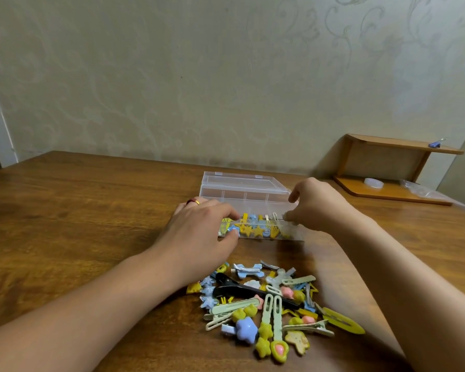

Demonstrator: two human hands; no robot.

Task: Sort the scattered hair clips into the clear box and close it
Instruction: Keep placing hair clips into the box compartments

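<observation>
A clear plastic box [246, 193] stands open on the wooden table, its lid tilted back toward the wall. Yellow star and blue clips [255, 230] lie in its front compartment. My left hand [199, 232] rests at the box's front left corner, fingertips on a blue clip at the rim. My right hand [316, 205] is at the front right corner, fingers pinched on a pale translucent clip [289, 220] over the box. A pile of loose hair clips [269, 304] lies on the table nearer to me, between my forearms, with a long black clip [242, 289] across it.
A small wooden shelf [395, 170] stands at the back right against the wall, with a white round object [373, 182] and clear plastic wrap on its base and a blue clip [435, 144] on top. The papered wall runs right behind the box.
</observation>
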